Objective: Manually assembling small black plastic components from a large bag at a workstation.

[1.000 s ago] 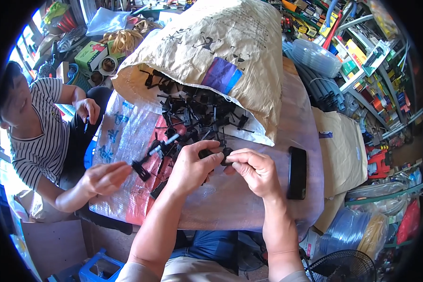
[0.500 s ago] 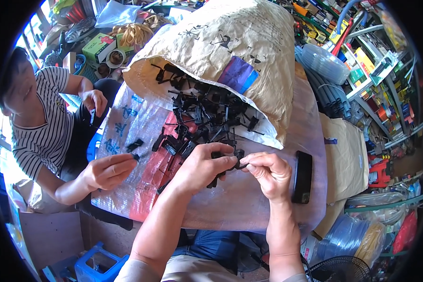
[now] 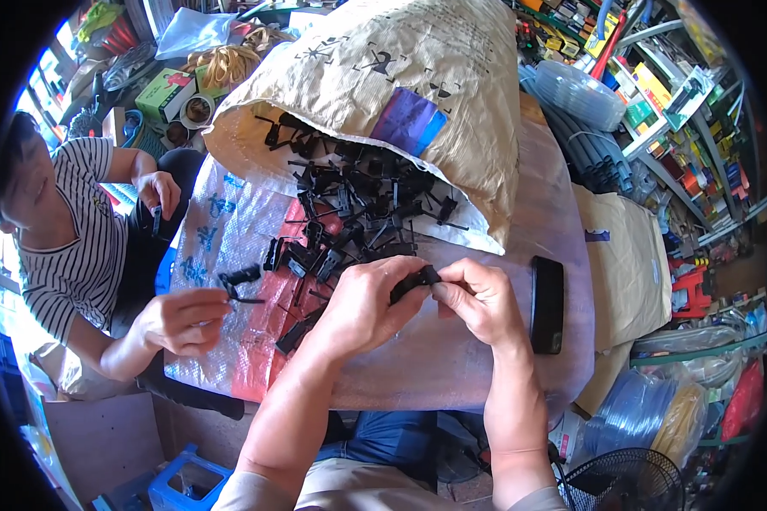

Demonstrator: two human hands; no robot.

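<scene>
The person's left hand (image 3: 366, 305) grips a black plastic part (image 3: 415, 281); the right hand (image 3: 483, 302) pinches its end. Beyond the fingers (image 3: 465, 273), similar parts (image 3: 358, 204) fill a woven sack's (image 3: 477, 128) mouth.

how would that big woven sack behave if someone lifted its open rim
The sack would probably flop and fold rather than stay stiff, given its creased wall. The black parts heaped loosely in its mouth might shift or slide out as the rim moves.

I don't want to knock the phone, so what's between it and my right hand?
In the head view, just bare pinkish sheet lies between your right hand and the black phone.
</scene>
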